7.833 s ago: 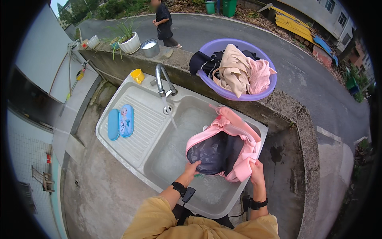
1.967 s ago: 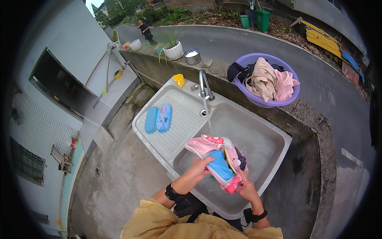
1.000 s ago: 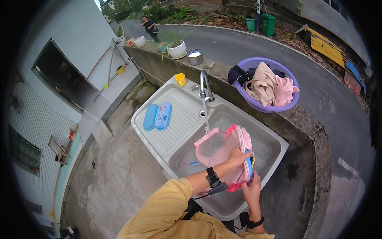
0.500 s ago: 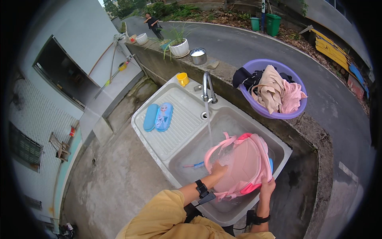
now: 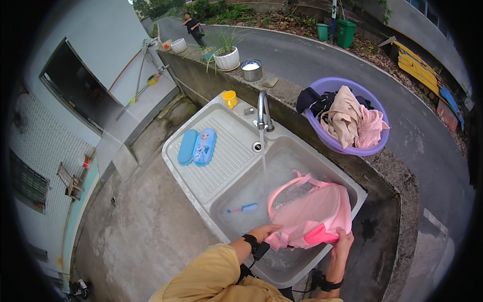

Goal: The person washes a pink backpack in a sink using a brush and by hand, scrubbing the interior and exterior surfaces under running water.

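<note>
A wet pink backpack (image 5: 307,214) lies tilted in the sink basin (image 5: 229,187), partly in the water. My left hand (image 5: 264,232) is closed on a strap at its near left edge. The fingers of my right hand (image 5: 343,244) wrap round its near right edge, beside a bright pink panel. Water runs from the chrome tap (image 5: 262,108) into the basin, left of the bag. A slim blue and pink thing (image 5: 243,208), too blurred to name, lies in the water to the left of the bag.
A blue pencil case (image 5: 204,147) lies on the ribbed drainboard, with a yellow cup (image 5: 230,99) beyond it. A purple basin (image 5: 329,137) of clothes stands on the wall at the right. Potted plants (image 5: 227,59) and a metal pot (image 5: 251,70) line the wall. A person (image 5: 193,27) is on the road.
My left hand has moved from the bag's wet face toward me, onto the strap. The backpack has turned and shifted right. The blue and pink thing in the water shows more fully.
</note>
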The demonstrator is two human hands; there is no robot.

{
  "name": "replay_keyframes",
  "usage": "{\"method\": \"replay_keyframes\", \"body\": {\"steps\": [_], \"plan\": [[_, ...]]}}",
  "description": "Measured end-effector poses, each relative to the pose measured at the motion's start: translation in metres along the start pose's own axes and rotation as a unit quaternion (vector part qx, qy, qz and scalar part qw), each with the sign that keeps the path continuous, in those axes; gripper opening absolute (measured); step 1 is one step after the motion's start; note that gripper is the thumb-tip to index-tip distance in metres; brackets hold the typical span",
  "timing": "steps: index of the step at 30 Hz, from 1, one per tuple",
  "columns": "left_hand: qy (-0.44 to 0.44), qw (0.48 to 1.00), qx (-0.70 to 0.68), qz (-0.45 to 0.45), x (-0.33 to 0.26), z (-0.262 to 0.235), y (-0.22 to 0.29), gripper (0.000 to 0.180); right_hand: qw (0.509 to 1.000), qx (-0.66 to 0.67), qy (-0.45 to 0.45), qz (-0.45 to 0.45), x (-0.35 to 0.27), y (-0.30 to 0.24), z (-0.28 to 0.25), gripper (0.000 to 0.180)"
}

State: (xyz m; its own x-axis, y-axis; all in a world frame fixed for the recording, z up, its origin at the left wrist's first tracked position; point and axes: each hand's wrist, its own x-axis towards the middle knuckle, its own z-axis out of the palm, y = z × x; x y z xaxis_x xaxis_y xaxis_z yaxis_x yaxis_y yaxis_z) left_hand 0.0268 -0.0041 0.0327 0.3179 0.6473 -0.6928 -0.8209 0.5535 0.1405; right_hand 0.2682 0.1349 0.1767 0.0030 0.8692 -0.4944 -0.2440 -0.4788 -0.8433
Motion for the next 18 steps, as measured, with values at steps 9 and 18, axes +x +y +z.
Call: {"method": "replay_keyframes", "body": {"steps": [9, 18], "plan": [[0.191, 0.964, 0.111, 0.148, -0.094, 0.063, 0.093, 0.051, 0.987, -0.074, -0.121, -0.075, -0.01, -0.017, 0.013, 0.038], [0.286, 0.853, 0.271, 0.343, -0.138, 0.073, 0.085, 0.064, 0.956, -0.19, -0.216, -0.054, 0.027, 0.025, 0.023, 0.031]]}}
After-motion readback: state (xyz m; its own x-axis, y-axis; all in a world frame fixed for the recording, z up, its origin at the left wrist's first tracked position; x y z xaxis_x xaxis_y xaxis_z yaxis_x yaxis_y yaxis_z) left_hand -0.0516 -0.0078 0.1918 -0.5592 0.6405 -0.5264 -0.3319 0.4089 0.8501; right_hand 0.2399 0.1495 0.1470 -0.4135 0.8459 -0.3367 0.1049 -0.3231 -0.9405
